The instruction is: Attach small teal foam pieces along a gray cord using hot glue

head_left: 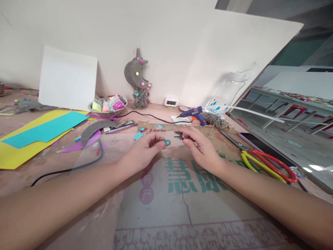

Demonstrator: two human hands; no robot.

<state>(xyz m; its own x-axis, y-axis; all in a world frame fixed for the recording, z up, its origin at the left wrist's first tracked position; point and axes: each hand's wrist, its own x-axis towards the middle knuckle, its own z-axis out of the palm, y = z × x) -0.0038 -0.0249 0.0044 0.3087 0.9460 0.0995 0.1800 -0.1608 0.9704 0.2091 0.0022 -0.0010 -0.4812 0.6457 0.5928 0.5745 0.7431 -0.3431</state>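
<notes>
Near the middle of the table, my left hand (149,149) pinches a small turquoise piece with a grey edge (167,142) between thumb and fingers. My right hand (201,149) is closed a short way to the right, its thumb and index finger at a small dark grey piece (178,135) whose kind I cannot make out. Both hands are above a translucent sheet (153,215) over printed cardboard. A few turquoise cutouts (138,135) lie just beyond my left hand. Behind them, a grey moon-shaped hanging ornament (135,73) with coloured balls is against the wall.
At right are scissors with red and yellow handles (273,166), a phone (267,147), a blue glue gun (194,114) and grey yarn (215,120). A bowl (114,112), turquoise sheet (47,130), yellow sheet (15,158) and black cable (65,171) are at left.
</notes>
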